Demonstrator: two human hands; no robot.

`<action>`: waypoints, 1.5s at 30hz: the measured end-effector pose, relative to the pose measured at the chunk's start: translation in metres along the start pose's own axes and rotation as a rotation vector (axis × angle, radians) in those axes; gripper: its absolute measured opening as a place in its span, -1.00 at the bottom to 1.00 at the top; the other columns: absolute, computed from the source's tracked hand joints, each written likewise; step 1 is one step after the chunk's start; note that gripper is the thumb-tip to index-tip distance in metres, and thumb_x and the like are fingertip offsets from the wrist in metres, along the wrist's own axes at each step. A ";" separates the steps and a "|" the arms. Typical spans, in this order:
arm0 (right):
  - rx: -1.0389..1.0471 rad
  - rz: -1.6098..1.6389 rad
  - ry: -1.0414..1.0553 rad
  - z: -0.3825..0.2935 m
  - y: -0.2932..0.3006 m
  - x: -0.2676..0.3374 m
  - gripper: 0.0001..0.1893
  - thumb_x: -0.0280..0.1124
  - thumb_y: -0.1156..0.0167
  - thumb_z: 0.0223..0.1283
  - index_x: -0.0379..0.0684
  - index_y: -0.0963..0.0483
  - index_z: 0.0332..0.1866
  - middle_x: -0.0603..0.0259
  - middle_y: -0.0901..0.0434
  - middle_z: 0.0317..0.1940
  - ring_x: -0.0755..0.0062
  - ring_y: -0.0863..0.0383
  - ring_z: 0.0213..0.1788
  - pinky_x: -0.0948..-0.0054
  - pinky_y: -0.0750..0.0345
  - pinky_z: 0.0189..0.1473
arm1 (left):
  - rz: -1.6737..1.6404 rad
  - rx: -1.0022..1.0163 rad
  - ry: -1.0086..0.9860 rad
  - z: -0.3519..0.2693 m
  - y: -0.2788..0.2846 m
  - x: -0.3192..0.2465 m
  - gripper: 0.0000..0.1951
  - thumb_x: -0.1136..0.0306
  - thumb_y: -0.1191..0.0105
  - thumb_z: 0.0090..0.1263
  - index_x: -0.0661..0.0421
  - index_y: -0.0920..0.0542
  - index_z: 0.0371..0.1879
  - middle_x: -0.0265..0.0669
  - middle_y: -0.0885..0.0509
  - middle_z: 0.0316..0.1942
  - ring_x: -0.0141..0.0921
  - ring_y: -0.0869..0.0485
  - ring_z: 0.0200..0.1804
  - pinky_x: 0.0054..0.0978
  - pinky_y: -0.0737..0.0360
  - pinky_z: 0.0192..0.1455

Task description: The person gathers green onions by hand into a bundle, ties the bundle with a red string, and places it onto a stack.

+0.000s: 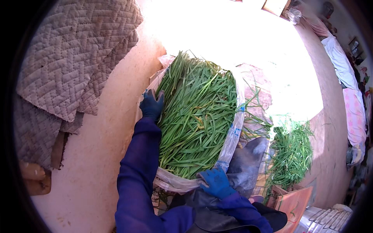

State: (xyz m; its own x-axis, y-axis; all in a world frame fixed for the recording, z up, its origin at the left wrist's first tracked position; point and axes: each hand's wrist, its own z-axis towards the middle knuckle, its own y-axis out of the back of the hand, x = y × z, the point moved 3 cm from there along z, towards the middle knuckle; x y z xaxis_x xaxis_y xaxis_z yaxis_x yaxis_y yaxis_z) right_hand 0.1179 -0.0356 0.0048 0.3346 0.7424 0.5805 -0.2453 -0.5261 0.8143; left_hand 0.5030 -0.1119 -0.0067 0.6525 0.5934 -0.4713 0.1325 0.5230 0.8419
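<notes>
Long green leaves, apparently garlic chives [198, 116], fill a box lined with a clear plastic liner [233, 137] that is folded over the rim. My left hand [151, 104], in a dark blue work glove, lies at the box's left rim against the leaves. Its thumb and fingers are spread; whether they hold the liner's edge is hidden. At the near right corner, my right hand [217, 182], in a blue glove, grips the liner's edge. Most of the box's outer walls are covered by the plastic and my arms.
A loose pile of green leaves [291, 151] lies to the right, beside a wooden box [294, 206]. Dark plastic sheeting [247, 166] is between them and the lined box. A quilted blanket [78, 55] hangs or lies at left. Covered items [341, 64] line the far right; sunlight overexposes the floor.
</notes>
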 end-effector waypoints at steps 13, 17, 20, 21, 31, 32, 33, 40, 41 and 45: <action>0.003 0.024 -0.013 -0.001 0.000 -0.003 -0.69 -0.17 -0.23 0.04 0.00 -0.51 -0.09 0.29 -0.55 -0.37 0.23 -0.50 -0.25 0.23 -0.35 -0.04 | -0.468 0.338 -0.043 0.075 -0.080 -0.012 -0.50 0.27 -0.30 0.11 0.23 -0.48 0.01 -0.08 -0.68 -0.26 -0.25 -0.69 -0.27 -0.31 -0.60 -0.20; -0.008 0.023 -0.026 0.001 -0.005 -0.004 -0.67 -0.15 -0.23 0.03 0.00 -0.50 -0.08 0.28 -0.55 -0.36 0.22 -0.50 -0.25 0.23 -0.34 -0.04 | -1.139 0.584 0.309 0.080 -0.114 0.006 -0.60 0.63 -0.21 0.08 0.35 -0.49 -0.05 -0.11 -0.68 -0.32 -0.34 -0.67 -0.37 -0.43 -0.61 -0.35; -0.054 -0.035 -0.027 0.005 -0.004 -0.001 -0.67 -0.17 -0.25 0.00 0.00 -0.51 -0.10 0.27 -0.55 -0.34 0.21 -0.51 -0.28 0.23 -0.34 -0.05 | -1.260 0.619 0.276 0.077 -0.111 0.008 -0.60 0.65 -0.17 0.09 0.32 -0.49 -0.03 -0.10 -0.69 -0.32 -0.32 -0.68 -0.37 -0.40 -0.61 -0.33; 0.025 -0.001 -0.057 0.006 -0.003 0.000 -0.65 -0.16 -0.23 0.03 -0.02 -0.50 -0.06 0.24 -0.56 -0.30 0.17 -0.52 -0.25 0.20 -0.35 -0.04 | -1.273 0.600 0.247 0.073 -0.106 0.007 -0.59 0.60 -0.19 0.09 0.30 -0.49 -0.01 -0.10 -0.69 -0.31 -0.30 -0.68 -0.35 -0.39 -0.61 -0.30; -0.325 1.424 -0.310 0.077 0.062 -0.087 -0.17 -0.51 -0.28 0.08 -0.10 0.06 0.42 0.01 -0.25 0.23 0.37 -0.58 -0.08 0.51 -0.53 -0.14 | -0.093 0.032 -0.493 -0.052 -0.007 -0.100 -0.25 0.15 -0.32 -0.09 0.15 -0.42 0.16 -0.13 -0.59 -0.22 -0.17 -0.57 -0.18 -0.22 -0.44 -0.10; -0.363 1.551 -0.170 0.099 0.062 -0.108 -0.19 -0.44 -0.27 0.09 -0.12 0.04 0.41 0.04 -0.26 0.16 0.40 -0.57 -0.12 0.52 -0.53 -0.19 | -0.047 0.054 -0.519 -0.066 0.000 -0.108 -0.23 0.16 -0.31 -0.11 0.14 -0.40 0.19 -0.17 -0.55 -0.25 -0.19 -0.54 -0.20 -0.23 -0.41 -0.11; -0.300 1.833 -0.090 0.119 0.056 -0.128 -0.21 -0.37 -0.27 0.10 -0.14 0.03 0.40 0.06 -0.27 0.08 0.42 -0.56 -0.17 0.53 -0.54 -0.24 | -0.005 0.063 -0.559 -0.080 0.005 -0.116 -0.21 0.16 -0.30 -0.12 0.12 -0.38 0.21 -0.21 -0.52 -0.29 -0.21 -0.50 -0.22 -0.24 -0.38 -0.11; -0.537 2.035 -0.173 0.136 0.040 -0.196 -0.52 -0.07 0.01 0.32 -0.30 -0.21 0.06 0.23 -0.32 -0.38 0.48 -0.37 -0.46 0.55 -0.49 -0.48 | 0.054 0.200 -0.781 -0.144 0.013 -0.135 -0.10 0.18 -0.27 -0.14 0.10 -0.25 0.33 -0.28 -0.40 -0.34 -0.23 -0.40 -0.25 -0.22 -0.30 -0.12; -0.630 1.944 -0.239 0.131 0.044 -0.190 -0.54 -0.06 0.05 0.35 -0.33 -0.24 0.00 0.25 -0.31 -0.41 0.48 -0.34 -0.50 0.55 -0.48 -0.49 | 0.045 0.197 -0.801 -0.149 0.015 -0.136 -0.09 0.18 -0.27 -0.14 0.10 -0.25 0.33 -0.27 -0.40 -0.34 -0.23 -0.40 -0.25 -0.22 -0.30 -0.12; -0.629 1.827 -0.295 0.124 0.064 -0.152 -0.60 -0.15 0.13 0.40 -0.32 -0.32 0.04 0.27 -0.35 -0.44 0.49 -0.35 -0.50 0.50 -0.48 -0.38 | 0.006 0.243 -0.775 -0.158 0.027 -0.140 -0.07 0.17 -0.32 -0.13 0.10 -0.24 0.35 -0.27 -0.42 -0.23 -0.23 -0.40 -0.16 -0.25 -0.30 -0.04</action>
State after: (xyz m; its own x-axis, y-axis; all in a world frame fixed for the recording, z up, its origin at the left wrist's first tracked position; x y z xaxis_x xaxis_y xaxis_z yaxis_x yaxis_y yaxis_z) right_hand 0.1639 -0.2336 -0.0306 -0.5553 -0.5500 0.6238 -0.6315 -0.2092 -0.7466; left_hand 0.2972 -0.0847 0.0404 0.9732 -0.0429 -0.2260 0.2276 0.3208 0.9194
